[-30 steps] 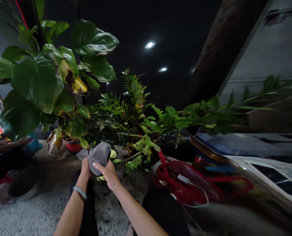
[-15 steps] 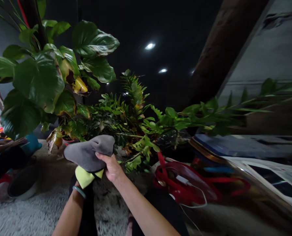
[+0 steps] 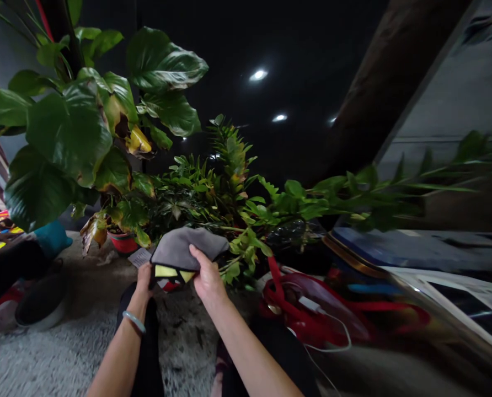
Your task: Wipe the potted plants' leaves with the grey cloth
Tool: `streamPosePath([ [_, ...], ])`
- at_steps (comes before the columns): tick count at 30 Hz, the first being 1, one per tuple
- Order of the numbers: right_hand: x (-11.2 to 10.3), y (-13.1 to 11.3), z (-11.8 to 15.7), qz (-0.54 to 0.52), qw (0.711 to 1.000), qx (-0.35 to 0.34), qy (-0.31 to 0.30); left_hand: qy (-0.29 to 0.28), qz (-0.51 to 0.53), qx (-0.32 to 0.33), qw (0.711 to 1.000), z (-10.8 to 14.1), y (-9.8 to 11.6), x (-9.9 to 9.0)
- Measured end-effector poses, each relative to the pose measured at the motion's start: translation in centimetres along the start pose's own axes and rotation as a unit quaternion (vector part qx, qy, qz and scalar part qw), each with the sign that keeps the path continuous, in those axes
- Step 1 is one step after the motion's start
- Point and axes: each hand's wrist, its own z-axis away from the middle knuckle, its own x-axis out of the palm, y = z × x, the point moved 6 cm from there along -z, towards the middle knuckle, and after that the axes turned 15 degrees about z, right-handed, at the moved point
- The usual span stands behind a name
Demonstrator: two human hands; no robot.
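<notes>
A soft grey cloth (image 3: 183,248) with dark edging and a yellow underside is stretched between my two hands, above the floor and in front of the plants. My left hand (image 3: 144,280), with a pale bangle on its wrist, pinches the cloth's left edge. A white printed tag (image 3: 139,257) sticks out beside those fingers. My right hand (image 3: 208,281) grips the cloth from the right, its thumb on the grey face and its fingers hidden underneath. A small red patch shows below the cloth; I cannot tell what it belongs to.
Potted plants stand ahead, one in a red pot (image 3: 123,242). At right lie a clear bag with red straps (image 3: 277,298), a white charger (image 3: 309,303) with its cable, and a white-framed tablet-like object (image 3: 465,303). A dark bucket (image 3: 41,303) and another person's leg (image 3: 12,264) are at left.
The cloth has moved right and spread wider. My left hand, covered by the cloth before, now shows at its left edge, and the white tag has come into sight.
</notes>
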Motion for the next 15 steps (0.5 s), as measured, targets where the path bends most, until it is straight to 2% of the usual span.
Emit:
streamPosePath([
  [2,-0.1,-1.6,-0.9,-0.027,0.997,-0.052,0.041,-0.008,-0.019,0.022,1.000,0.1,0.3,0.3],
  [3,-0.5,-1.5,-1.1,-0.024,0.996,-0.059,0.056,-0.013,-0.027,0.030,0.999,0.2,0.5,0.4],
  [5,-1.3,0.5,-0.7,0.027,0.998,-0.026,0.054,-0.029,-0.042,0.038,0.998,0.4,0.6,0.6],
  [8,-2.4,5.3,1.5,0.128,0.989,0.068,-0.033,-0.046,-0.060,0.054,0.996,0.4,0.8,0.6],
  [10,-2.5,6.9,3.3,0.155,0.979,0.091,-0.097,-0.057,-0.058,0.077,0.994,0.3,1.0,0.6],
  [11,-2.3,6.9,3.8,0.157,0.977,0.087,-0.117,-0.063,-0.053,0.082,0.993,0.3,1.0,0.6],
  [13,-1.6,5.4,3.9,0.155,0.978,0.051,-0.127,-0.071,-0.049,0.078,0.993,0.2,1.0,0.5],
  [15,-1.0,2.5,2.9,0.138,0.986,-0.025,-0.087,-0.058,-0.061,0.062,0.995,0.2,0.9,0.4],
])
